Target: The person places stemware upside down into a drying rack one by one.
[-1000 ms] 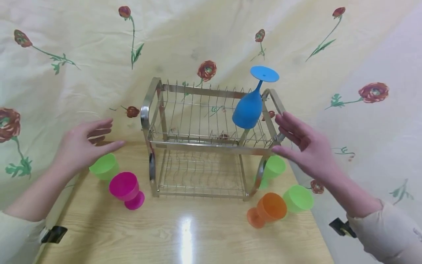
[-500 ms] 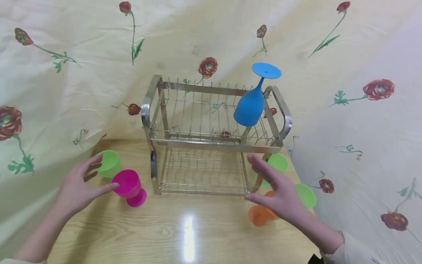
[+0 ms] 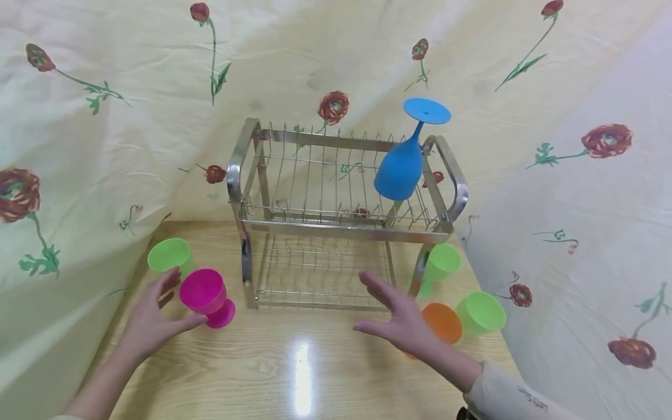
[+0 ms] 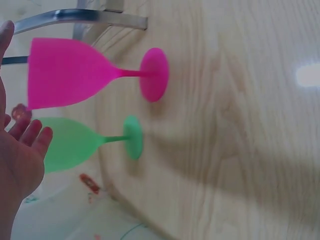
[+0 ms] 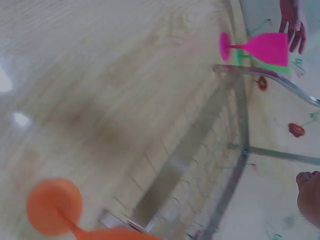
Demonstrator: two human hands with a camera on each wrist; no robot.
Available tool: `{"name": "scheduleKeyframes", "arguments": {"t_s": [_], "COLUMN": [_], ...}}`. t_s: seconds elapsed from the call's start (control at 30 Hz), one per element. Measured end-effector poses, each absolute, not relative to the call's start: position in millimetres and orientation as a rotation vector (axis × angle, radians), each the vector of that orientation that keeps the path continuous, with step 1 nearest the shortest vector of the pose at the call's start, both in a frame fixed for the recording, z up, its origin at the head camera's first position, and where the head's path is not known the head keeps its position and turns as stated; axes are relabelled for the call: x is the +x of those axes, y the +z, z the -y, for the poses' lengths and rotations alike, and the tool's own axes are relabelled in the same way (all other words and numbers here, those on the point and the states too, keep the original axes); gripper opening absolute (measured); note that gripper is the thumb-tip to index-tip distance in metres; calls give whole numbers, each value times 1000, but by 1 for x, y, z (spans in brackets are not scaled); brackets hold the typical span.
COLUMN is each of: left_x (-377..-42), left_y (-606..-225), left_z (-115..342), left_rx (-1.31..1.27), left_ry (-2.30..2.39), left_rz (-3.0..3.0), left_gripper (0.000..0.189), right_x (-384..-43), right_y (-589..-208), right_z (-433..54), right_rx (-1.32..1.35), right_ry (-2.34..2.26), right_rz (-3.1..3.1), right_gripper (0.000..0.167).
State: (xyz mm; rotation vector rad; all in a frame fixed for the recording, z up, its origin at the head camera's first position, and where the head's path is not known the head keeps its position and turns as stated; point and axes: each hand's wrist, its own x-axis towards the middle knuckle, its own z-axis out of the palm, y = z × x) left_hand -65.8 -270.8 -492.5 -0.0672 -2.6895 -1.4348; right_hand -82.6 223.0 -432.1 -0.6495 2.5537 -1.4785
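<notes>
My left hand [image 3: 158, 318] is held beside the pink goblet [image 3: 203, 291], thumb and fingers spread, without a grip on it. The left wrist view shows the pink goblet [image 4: 72, 72] upright on its foot, with a green goblet [image 4: 72, 144] close by. In the head view that green goblet [image 3: 169, 254] stands behind the pink one, partly covered by my fingers. My right hand [image 3: 399, 318] hovers in front of the rack's lower right, fingers apart, holding nothing. An orange goblet [image 3: 442, 322] stands just right of it, its foot mostly hidden by the wrist.
A two-tier metal dish rack [image 3: 346, 233] stands at the middle back. A blue goblet [image 3: 400, 169] sits upside down and tilted on its top tier, at the right. Two more green goblets, one nearer [image 3: 482, 312] and one farther [image 3: 443, 262], stand right of the rack. Flowered cloth [image 3: 336, 52] hangs behind.
My right hand has come down and left from beside the rack's upper right. The left hand has lowered and shifted right to the pink goblet. The goblets have stayed put.
</notes>
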Motion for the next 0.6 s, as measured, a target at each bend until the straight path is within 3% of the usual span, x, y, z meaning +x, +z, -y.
{"name": "scheduleKeyframes", "arguments": {"t_s": [0.6], "left_x": [-73], "left_y": [-510], "left_z": [253], "left_rx": [195], "left_ry": [-1454], "left_rz": [2698], "left_gripper": [106], "right_x": [-87], "right_y": [-480], "right_z": [-205], "right_rx": [-580], "right_ry": [-1585], "right_rz": [-2403], "right_gripper": [83]}}
